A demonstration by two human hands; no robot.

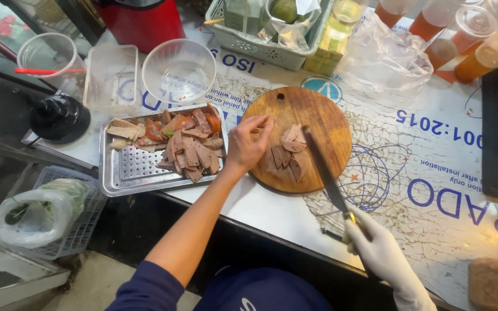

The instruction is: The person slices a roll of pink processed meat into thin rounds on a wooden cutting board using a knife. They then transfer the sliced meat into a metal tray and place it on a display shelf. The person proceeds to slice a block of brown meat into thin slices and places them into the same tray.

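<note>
A round wooden cutting board (318,118) lies on the counter with several thin slices of brownish meat (288,151) on it. My bare left hand (246,144) rests at the board's left edge, fingers reaching toward the slices and holding nothing. My right hand (381,253), in a white glove, grips the handle of a long knife (324,170). Its blade points up over the board, just right of the slices. Left of the board, a perforated metal tray (134,173) holds more sliced meat and reddish pieces (188,141).
Behind the tray stand a clear round bowl (178,70), a clear rectangular tub (110,78) and a plastic cup (50,57). A white basket (260,49), a crumpled plastic bag (384,57) and cups of orange drink (468,46) line the back. A bagged basket (47,216) sits below left.
</note>
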